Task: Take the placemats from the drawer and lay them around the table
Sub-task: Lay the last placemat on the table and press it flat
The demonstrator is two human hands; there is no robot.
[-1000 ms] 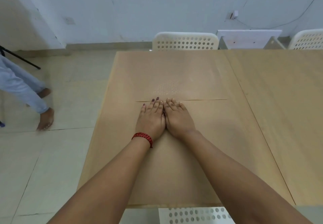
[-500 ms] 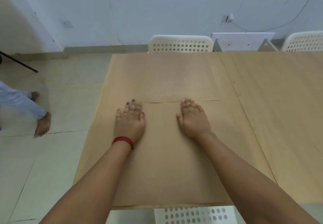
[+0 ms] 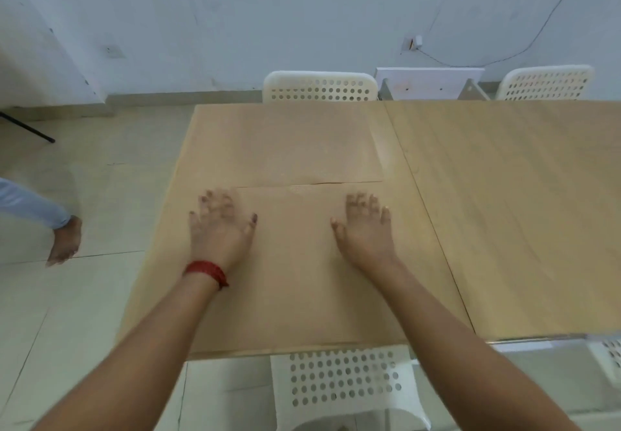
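At the far left a dark tripod leg [image 3: 28,127] slants across the tiled floor [image 3: 84,313]. Below it another person's trouser leg and bare foot [image 3: 65,240] stand on the tiles, well clear of the desk [image 3: 424,262].

Two tan placemats lie on the desk, almost its own colour. The far placemat [image 3: 285,144] reaches to the desk's far edge. The near placemat [image 3: 295,272] lies in front of the person, and its far edge meets the other's along a thin line.

The left hand [image 3: 220,230] rests palm down on the left part of the near placemat with its fingers spread and straight, gripping nothing. It is somewhat blurred, and a red band [image 3: 206,272] circles its wrist. The right hand [image 3: 366,229] lies the same way on the right part of the mat — flat, fingers apart, nothing held.

Beyond the far edge stands a white perforated chair [image 3: 319,89]. A second one, the near chair [image 3: 342,383], sits tucked partly under the near edge between the forearms.

To the right a second desk [image 3: 537,212] butts against the first. Behind it are a white board [image 3: 430,82] and a third chair [image 3: 544,87]. A thin cable [image 3: 537,32] — running from a small plug [image 3: 417,41] — hangs along the wall.
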